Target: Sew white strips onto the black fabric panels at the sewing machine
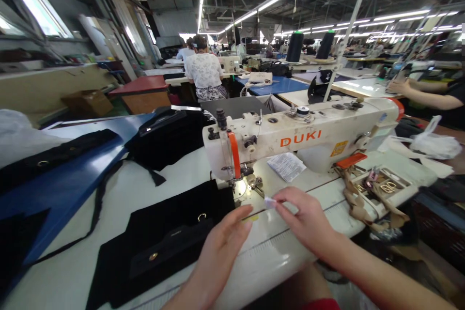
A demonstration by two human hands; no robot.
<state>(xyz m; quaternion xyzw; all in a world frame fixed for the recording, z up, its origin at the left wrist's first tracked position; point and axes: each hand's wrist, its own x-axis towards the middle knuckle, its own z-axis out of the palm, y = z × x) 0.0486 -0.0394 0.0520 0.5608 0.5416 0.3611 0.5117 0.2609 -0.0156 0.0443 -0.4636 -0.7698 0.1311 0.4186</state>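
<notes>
Right hand [307, 220] pinches a small white label [269, 202] near the sewing machine [301, 140]; left hand [225, 237] open, empty, beside black fabric [163, 242] at the table's [276, 247] front edge.

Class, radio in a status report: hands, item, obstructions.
Right hand pinching small white piece. Left hand open beside it. Black fabric left, sewing machine behind.

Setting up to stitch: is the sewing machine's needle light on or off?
On: the plate at the sewing machine glows bright white, brighter than the table around it.
</notes>
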